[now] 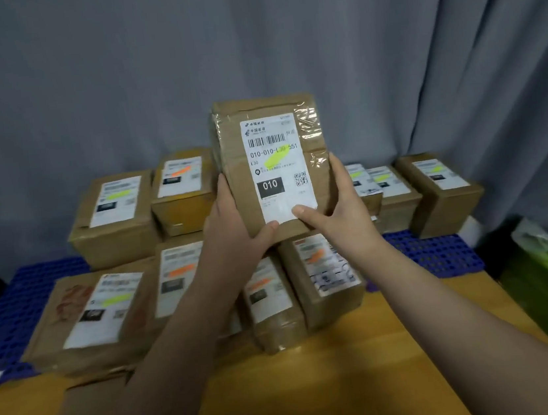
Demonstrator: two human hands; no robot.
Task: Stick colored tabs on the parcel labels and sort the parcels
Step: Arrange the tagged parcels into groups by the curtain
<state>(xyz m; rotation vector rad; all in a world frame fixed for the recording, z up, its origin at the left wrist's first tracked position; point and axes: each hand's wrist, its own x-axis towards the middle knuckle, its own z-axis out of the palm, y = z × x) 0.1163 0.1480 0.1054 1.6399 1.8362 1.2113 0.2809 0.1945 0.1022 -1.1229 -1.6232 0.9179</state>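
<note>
Parcel point(273, 169) held upright in the air above the bench's far half, clamped at its lower end between both hands: left hand point(233, 226) on the left edge, right hand point(338, 206) on the right, each thumb pressed on the label point(278, 169). Long axis runs vertically; the label faces the wearer, printed top upward, bearing a yellow-green tab point(275, 159). Yellow-green-marked parcels point(436, 187) sit at the far right corner, slightly nearer the right hand; orange-marked parcels point(322, 277) lie directly beneath. Judged next: placement rightward, long axis tipped flat.
</note>
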